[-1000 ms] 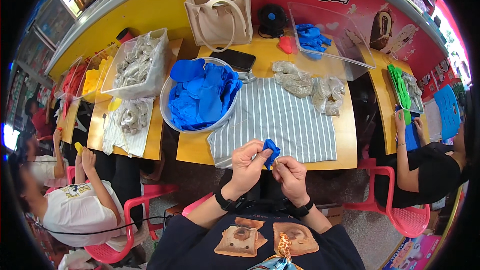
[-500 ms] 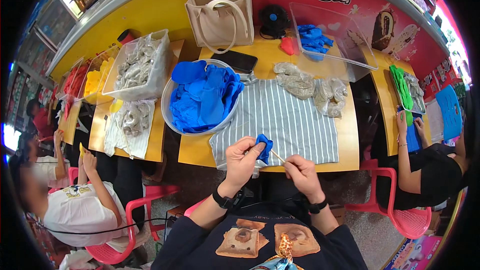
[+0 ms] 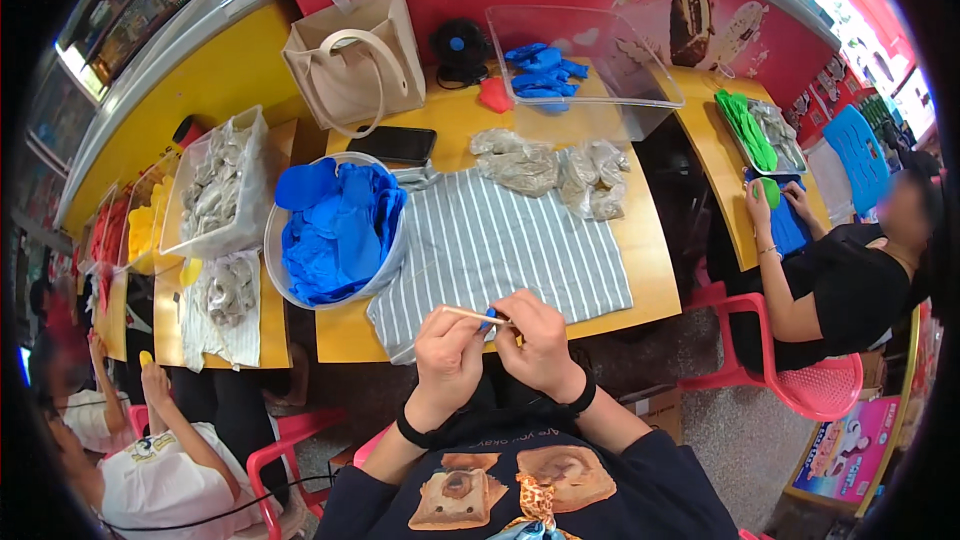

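Note:
My left hand (image 3: 447, 350) is closed, its fingertips pinching a small blue piece of soft material (image 3: 488, 319), mostly hidden by fingers. Against it is my right hand (image 3: 540, 338), closed on a thin wooden stick (image 3: 462, 313) that points left across the left hand's fingers. Both hands are above the near edge of a grey-and-white striped cloth (image 3: 500, 250). To their left, a round clear tub (image 3: 277, 265) is heaped with flat blue pieces (image 3: 345, 230). Lumpy beige-grey packets (image 3: 520, 165) lie on the cloth's far side.
A clear bin (image 3: 620, 122) with blue pieces, a small black fan (image 3: 460, 48), a phone (image 3: 397, 145) and a beige tote bag (image 3: 360, 55) stand at the back. Left is a bin of grey packets (image 3: 215, 185). People work at both sides; one right-hand person (image 3: 840, 275) handles a green piece.
My hands have come together, and the stick now lies across the left fingers. The blue piece is more covered. The view has turned, shifting the table leftward in the picture.

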A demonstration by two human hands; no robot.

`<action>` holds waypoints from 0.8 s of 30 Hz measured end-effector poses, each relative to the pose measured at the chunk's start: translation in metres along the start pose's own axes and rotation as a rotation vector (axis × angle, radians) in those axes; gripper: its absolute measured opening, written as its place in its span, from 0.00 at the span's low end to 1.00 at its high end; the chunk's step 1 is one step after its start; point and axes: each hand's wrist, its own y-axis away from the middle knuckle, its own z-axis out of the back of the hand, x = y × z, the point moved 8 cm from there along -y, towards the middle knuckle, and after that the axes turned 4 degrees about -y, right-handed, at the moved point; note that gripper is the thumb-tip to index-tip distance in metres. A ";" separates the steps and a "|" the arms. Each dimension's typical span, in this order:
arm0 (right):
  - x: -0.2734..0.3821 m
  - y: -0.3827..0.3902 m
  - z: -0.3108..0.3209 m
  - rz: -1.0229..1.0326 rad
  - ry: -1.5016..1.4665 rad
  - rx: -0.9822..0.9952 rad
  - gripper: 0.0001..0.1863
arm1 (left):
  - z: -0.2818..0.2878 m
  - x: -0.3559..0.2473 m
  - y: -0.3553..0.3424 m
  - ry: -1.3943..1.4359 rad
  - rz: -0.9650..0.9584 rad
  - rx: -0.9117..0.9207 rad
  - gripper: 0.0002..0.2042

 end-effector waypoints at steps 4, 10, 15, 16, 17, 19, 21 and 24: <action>-0.015 0.004 0.001 -0.113 -0.057 0.072 0.10 | -0.005 -0.003 -0.001 -0.013 -0.074 0.053 0.05; -0.044 0.016 0.007 -0.193 -0.123 -0.026 0.07 | 0.002 -0.006 -0.001 0.029 -0.026 0.010 0.04; -0.032 0.016 0.018 -0.359 -0.363 -0.186 0.06 | 0.002 0.010 -0.002 0.063 0.092 0.015 0.04; -0.027 0.015 0.014 -0.333 -0.344 -0.125 0.08 | 0.002 0.008 -0.001 0.111 0.128 0.018 0.04; -0.020 0.013 0.013 -0.284 -0.287 -0.100 0.08 | 0.001 0.006 -0.001 0.101 0.114 0.009 0.04; -0.009 0.009 0.007 -0.186 -0.173 -0.052 0.09 | -0.001 0.005 0.002 0.081 0.085 -0.009 0.03; -0.008 0.007 0.005 -0.158 -0.141 -0.046 0.10 | -0.003 0.011 0.005 0.106 0.110 0.008 0.03; -0.008 0.005 0.003 -0.155 -0.152 -0.042 0.10 | -0.005 0.020 0.009 0.199 0.151 0.025 0.03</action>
